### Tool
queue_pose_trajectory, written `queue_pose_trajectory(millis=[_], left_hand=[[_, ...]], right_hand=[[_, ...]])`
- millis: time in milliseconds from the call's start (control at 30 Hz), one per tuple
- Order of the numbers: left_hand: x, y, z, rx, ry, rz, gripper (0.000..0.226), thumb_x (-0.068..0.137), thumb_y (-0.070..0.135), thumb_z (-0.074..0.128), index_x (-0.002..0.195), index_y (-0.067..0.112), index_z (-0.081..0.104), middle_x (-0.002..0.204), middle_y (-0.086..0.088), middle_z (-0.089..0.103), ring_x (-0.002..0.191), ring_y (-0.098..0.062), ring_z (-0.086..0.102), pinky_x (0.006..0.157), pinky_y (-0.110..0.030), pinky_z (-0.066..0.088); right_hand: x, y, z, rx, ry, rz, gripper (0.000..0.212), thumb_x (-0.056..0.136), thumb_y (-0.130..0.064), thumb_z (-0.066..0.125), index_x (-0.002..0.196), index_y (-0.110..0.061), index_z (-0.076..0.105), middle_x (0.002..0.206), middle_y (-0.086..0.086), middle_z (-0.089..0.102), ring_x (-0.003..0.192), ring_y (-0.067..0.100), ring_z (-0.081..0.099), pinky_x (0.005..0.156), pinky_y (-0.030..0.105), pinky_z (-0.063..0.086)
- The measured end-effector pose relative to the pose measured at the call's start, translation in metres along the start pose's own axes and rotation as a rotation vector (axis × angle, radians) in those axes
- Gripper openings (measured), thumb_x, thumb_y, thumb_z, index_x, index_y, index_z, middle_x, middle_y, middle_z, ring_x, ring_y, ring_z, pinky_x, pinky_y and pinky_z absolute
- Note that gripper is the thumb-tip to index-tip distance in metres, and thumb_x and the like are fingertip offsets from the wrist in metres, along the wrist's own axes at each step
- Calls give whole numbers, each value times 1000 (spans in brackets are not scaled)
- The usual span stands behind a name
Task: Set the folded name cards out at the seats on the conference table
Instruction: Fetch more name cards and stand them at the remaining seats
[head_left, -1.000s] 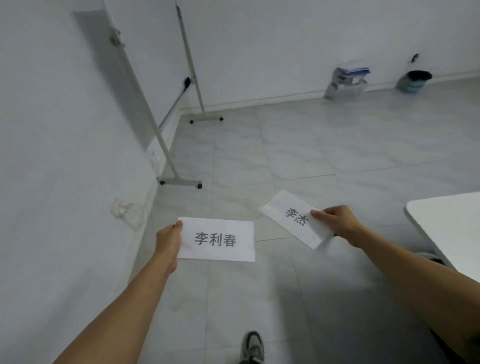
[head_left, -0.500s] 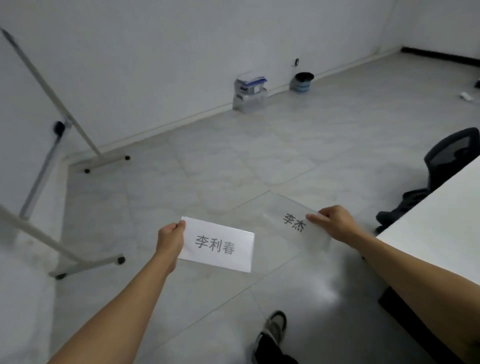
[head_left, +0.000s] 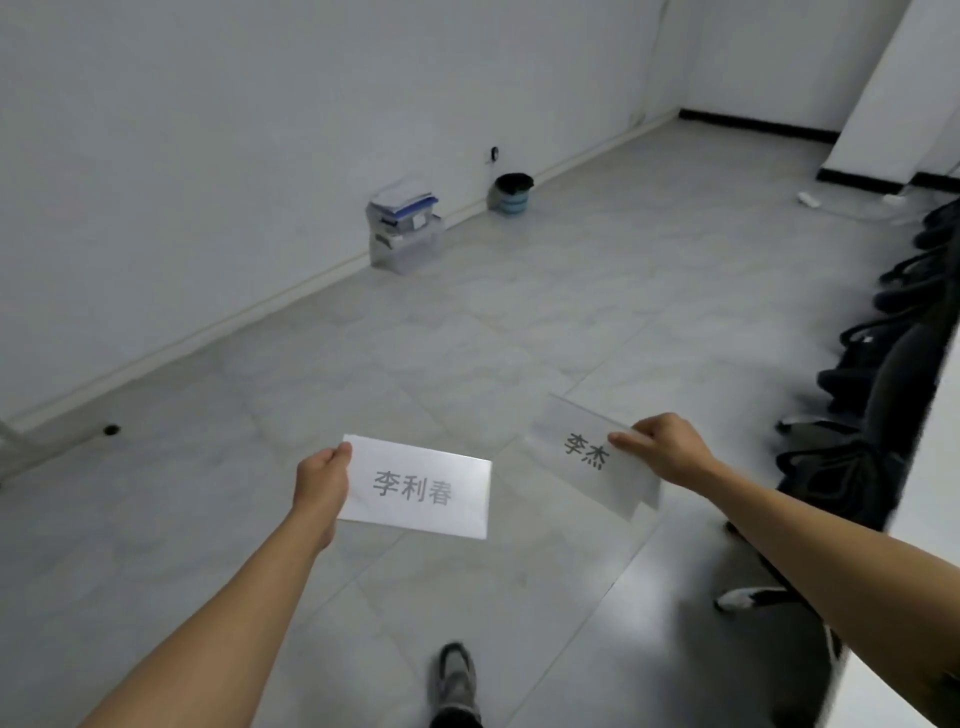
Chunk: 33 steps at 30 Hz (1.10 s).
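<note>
I carry two folded white name cards above a grey tiled floor. My left hand (head_left: 321, 480) pinches the left edge of the card printed 李利春 (head_left: 418, 488), thumb on top. My right hand (head_left: 665, 449) pinches the right part of the card printed 李杰 (head_left: 582, 457), which tilts down to the right. The white conference table (head_left: 930, 499) shows only as a strip along the right edge, beside and behind my right forearm.
Several black office chairs (head_left: 893, 384) line the table's near side at the right. Stacked plastic boxes with papers (head_left: 405, 228) and a small bin (head_left: 514, 193) stand by the far wall. A white object (head_left: 808, 199) lies far right. My shoe (head_left: 457, 680) is below.
The view has swung to the right: the whiteboard stand has left the frame and the row of chairs has come in. Both hands keep the same hold on their cards.
</note>
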<state>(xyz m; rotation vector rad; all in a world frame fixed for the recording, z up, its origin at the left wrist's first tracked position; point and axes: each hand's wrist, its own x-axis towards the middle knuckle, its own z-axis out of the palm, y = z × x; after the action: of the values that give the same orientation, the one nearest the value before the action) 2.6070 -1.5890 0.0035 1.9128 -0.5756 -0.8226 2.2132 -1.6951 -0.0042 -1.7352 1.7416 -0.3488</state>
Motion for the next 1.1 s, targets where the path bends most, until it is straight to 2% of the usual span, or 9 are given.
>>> queue_pose_trajectory(millis=[100, 233, 367, 467, 600, 800, 867, 967, 1100], left_hand=[[77, 32, 59, 22, -83, 25, 25, 99, 23, 50, 84, 5, 61, 81, -11, 61, 75, -25, 56, 66, -30, 44], [163, 86, 132, 46, -199, 39, 29, 99, 22, 50, 73, 12, 58, 72, -4, 60, 74, -24, 56, 63, -28, 44], [249, 173, 216, 96, -310, 109, 24, 98, 24, 50, 84, 7, 61, 81, -11, 62, 76, -24, 56, 70, -32, 45], [287, 218, 286, 112, -388, 145, 24, 98, 23, 50, 85, 6, 60, 85, -13, 61, 76, -24, 55, 71, -32, 44], [322, 257, 407, 169, -523, 156, 25, 98, 24, 50, 81, 9, 60, 84, -11, 61, 76, -24, 55, 72, -33, 44], [349, 314, 583, 217, -638, 185, 25, 98, 25, 49, 83, 7, 60, 81, -11, 59, 72, -22, 52, 67, -30, 42], [359, 344, 641, 215, -657, 193, 24, 98, 24, 49, 83, 8, 60, 81, -11, 59, 73, -21, 52, 67, -30, 42], [368, 391, 709, 215, -669, 215, 25, 98, 25, 49, 82, 10, 60, 79, -8, 60, 72, -21, 54, 65, -29, 43], [388, 436, 801, 215, -695, 207, 27, 98, 26, 49, 82, 8, 62, 81, -9, 63, 73, -23, 57, 68, -32, 45]], right_hand=[[75, 0, -15, -41, 30, 24, 39, 85, -53, 66, 66, -19, 68, 68, 2, 67, 67, 22, 63, 61, 34, 47], [156, -3, -42, -50, 99, 107, 41, 85, -54, 64, 71, -17, 71, 71, 3, 69, 67, 21, 63, 59, 33, 46], [235, -7, -89, -6, 203, 179, 43, 83, -54, 66, 63, -16, 67, 64, 3, 66, 63, 24, 62, 58, 36, 46], [272, 0, -118, 51, 254, 215, 43, 84, -49, 68, 57, -16, 62, 53, -1, 54, 56, 22, 53, 53, 34, 36], [331, 35, -156, 105, 304, 291, 41, 85, -47, 68, 59, -16, 62, 51, -1, 49, 53, 19, 48, 52, 34, 31], [443, 109, -232, 92, 346, 347, 54, 86, -47, 67, 47, -20, 43, 45, -3, 39, 47, 17, 41, 50, 34, 25], [485, 132, -271, 98, 387, 382, 50, 85, -49, 67, 49, -19, 49, 46, -3, 42, 48, 17, 44, 48, 33, 26], [534, 154, -324, 111, 420, 402, 37, 84, -53, 66, 65, -22, 65, 56, -2, 58, 57, 19, 56, 51, 33, 36], [602, 189, -386, 134, 443, 429, 38, 83, -56, 66, 76, -19, 73, 69, 5, 69, 66, 23, 65, 59, 40, 48]])
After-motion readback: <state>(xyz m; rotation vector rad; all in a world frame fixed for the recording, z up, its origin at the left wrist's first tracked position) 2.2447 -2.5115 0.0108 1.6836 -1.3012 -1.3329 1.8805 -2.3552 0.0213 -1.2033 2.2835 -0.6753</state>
